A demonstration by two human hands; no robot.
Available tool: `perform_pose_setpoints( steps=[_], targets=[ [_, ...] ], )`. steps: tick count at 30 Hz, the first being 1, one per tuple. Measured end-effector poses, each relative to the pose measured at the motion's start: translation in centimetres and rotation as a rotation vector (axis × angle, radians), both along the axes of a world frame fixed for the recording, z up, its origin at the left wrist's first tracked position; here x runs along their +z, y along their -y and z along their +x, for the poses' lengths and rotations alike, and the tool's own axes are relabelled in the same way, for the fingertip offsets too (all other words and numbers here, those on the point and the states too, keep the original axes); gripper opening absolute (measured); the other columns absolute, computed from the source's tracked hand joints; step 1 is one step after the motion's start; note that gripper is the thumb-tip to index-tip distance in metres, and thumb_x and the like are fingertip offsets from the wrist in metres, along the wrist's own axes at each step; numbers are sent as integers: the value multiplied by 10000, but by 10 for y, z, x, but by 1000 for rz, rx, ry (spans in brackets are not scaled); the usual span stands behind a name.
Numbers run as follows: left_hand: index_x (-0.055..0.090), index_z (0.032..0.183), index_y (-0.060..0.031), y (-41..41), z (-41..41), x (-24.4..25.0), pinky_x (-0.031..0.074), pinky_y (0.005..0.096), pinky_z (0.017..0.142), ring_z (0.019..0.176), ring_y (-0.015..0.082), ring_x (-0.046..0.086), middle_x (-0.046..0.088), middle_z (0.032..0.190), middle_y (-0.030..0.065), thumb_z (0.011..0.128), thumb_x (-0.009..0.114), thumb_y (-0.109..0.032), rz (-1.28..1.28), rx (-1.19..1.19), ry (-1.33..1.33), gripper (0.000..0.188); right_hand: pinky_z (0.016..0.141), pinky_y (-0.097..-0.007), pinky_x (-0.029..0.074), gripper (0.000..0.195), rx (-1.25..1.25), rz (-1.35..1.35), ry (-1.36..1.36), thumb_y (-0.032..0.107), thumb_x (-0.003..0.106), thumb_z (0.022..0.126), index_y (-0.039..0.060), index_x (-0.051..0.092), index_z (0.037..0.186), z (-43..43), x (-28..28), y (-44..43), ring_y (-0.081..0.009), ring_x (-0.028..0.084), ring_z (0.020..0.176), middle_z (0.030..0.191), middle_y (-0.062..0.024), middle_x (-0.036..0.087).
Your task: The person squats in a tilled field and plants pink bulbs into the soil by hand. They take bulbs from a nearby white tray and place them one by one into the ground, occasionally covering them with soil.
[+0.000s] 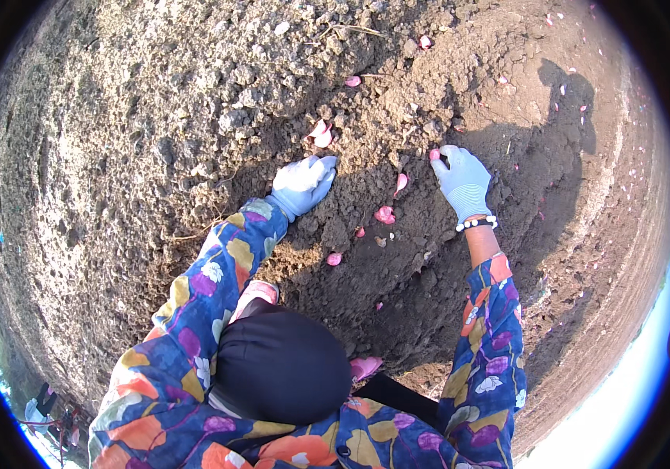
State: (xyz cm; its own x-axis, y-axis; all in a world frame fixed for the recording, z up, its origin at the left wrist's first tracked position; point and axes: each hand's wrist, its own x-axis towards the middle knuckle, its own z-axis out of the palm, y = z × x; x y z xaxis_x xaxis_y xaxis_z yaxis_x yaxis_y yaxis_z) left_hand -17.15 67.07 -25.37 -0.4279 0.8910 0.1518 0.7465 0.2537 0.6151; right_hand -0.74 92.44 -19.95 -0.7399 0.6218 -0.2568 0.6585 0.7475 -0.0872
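My left hand (pixel 304 184), in a pale glove, rests on the soil with its fingers together; whether anything is under the fingers is hidden. Just above it lie pink-skinned cloves (pixel 322 135), which look like garlic. My right hand (pixel 462 176), gloved too, pinches a small pink clove (pixel 434 154) between thumb and fingertips at the ground. Between the hands a pink clove (pixel 401 183) lies in the soil, with a cluster of pink cloves (pixel 384 215) below it. Another clove (pixel 334 258) lies nearer my knees.
Rough clods (pixel 165 117) cover the ground at left. Several more cloves lie scattered towards the upper right, near a cast shadow (pixel 569 105). A pink shoe (pixel 258 291) shows beside my dark-clad knee (pixel 282 363). Another person (pixel 39 413) is partly seen far off at lower left.
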Motion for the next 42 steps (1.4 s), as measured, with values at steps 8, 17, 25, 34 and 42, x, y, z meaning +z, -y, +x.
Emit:
perform_pose_setpoints(
  steps=[8, 17, 25, 34, 42],
  targets=[
    [581, 1046, -129, 4, -4, -2, 481, 368, 531, 614, 275, 594, 572, 726, 78, 807, 621, -140, 58, 9, -5, 242, 677, -407, 501, 98, 313, 44, 242, 178, 594, 774, 124, 652, 832, -7, -15, 9, -276, 615, 825, 855, -101, 592],
    [582, 1047, -139, 1, -2, -4, 489, 364, 531, 600, 272, 595, 563, 709, 80, 816, 614, -153, 88, 15, -6, 234, 739, -432, 499, 192, 156, -35, 223, 128, 527, 806, 118, 655, 948, -7, -26, 11, -331, 611, 859, 921, -124, 614],
    [607, 1010, -111, 1, -3, -3, 481, 346, 520, 576, 261, 592, 569, 696, 86, 789, 635, -107, 142, 12, -8, 223, 717, -426, 478, 352, -200, -188, -76, 432, 564, 811, 118, 629, 955, -1, 12, 79, -331, 622, 833, 892, -140, 650],
    [606, 1008, -97, -1, -4, -3, 490, 351, 551, 620, 278, 603, 583, 719, 101, 785, 638, -91, 155, -9, 18, 225, 741, -410, 481, 196, -257, -107, -246, 245, 532, 857, 154, 656, 977, 31, -8, 93, -304, 611, 832, 886, -106, 628],
    [586, 1037, -144, 3, -4, -8, 482, 393, 542, 608, 290, 592, 575, 747, 84, 812, 604, -185, 110, -3, 58, 229, 722, -412, 491, 134, -25, -169, 126, 201, 575, 818, 101, 643, 875, 22, -7, 87, -307, 610, 820, 858, -110, 601]
  ],
)
